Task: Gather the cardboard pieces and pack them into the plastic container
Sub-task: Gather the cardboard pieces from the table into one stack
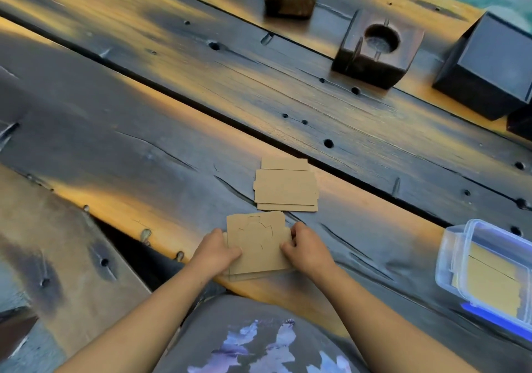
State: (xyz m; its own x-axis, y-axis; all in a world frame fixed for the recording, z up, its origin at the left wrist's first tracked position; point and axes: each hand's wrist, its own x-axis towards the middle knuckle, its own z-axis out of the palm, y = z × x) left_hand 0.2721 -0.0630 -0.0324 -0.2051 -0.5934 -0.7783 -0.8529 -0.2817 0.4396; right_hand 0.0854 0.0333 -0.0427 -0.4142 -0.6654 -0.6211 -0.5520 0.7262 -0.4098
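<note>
Weathered dark wooden planks (149,130) carry a small stack of tan cardboard pieces (259,246), pinched by left hand (214,250) and right hand (306,247). Squaring its edges before lifting should help it slip into the clear plastic container (460,257); a second tan pile (286,188) waits beyond.

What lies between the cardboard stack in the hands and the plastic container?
Only bare wooden tabletop separates the held cardboard stack from the plastic container, as the head view shows. The second cardboard pile lies farther away.

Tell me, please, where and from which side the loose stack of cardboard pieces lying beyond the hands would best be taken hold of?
The loose cardboard stack lies flat and slightly fanned on the wooden table, so I would pinch its short left and right edges, coming from above, one hand per side. That probably squares the sheets together, much as the left hand and right hand now grip the near stack.
</note>
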